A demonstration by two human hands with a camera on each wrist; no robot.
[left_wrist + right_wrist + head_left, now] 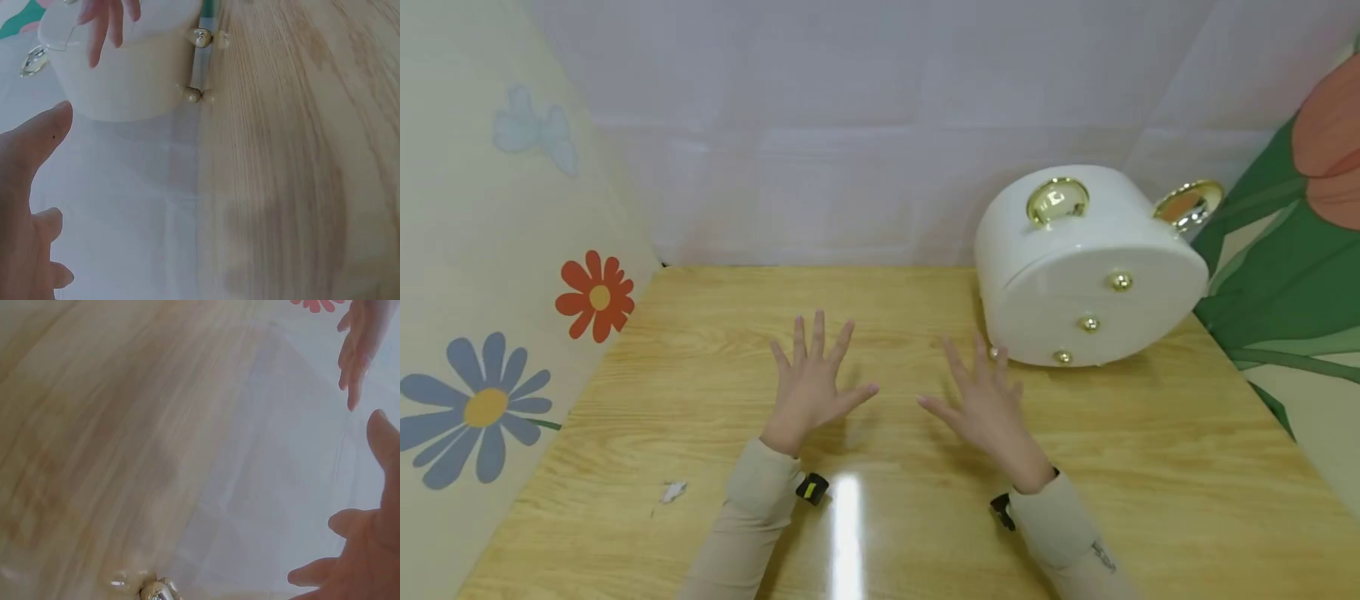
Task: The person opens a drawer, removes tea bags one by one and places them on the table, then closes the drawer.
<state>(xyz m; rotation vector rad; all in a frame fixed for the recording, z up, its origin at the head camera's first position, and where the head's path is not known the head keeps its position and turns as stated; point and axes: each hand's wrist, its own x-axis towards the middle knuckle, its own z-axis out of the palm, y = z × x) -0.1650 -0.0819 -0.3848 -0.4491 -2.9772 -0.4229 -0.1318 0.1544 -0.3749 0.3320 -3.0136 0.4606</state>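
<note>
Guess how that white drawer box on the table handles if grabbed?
The white drawer box looks glossy, so bare fingers may slip. Its rounded body on small gold feet suggests it could rock or tip if pushed high. Looks rigid; weight cannot be told.

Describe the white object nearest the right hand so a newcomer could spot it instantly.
On the wooden table, look to the far right corner by the tulip wall panel. There sits a white round container, tipped on its side, just beyond the right hand. Only it has shiny gold knobs.

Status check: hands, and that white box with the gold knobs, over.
Left hand and right hand open, fingers spread, holding nothing. White box untouched, just beyond right fingertips. Nothing between.
</note>
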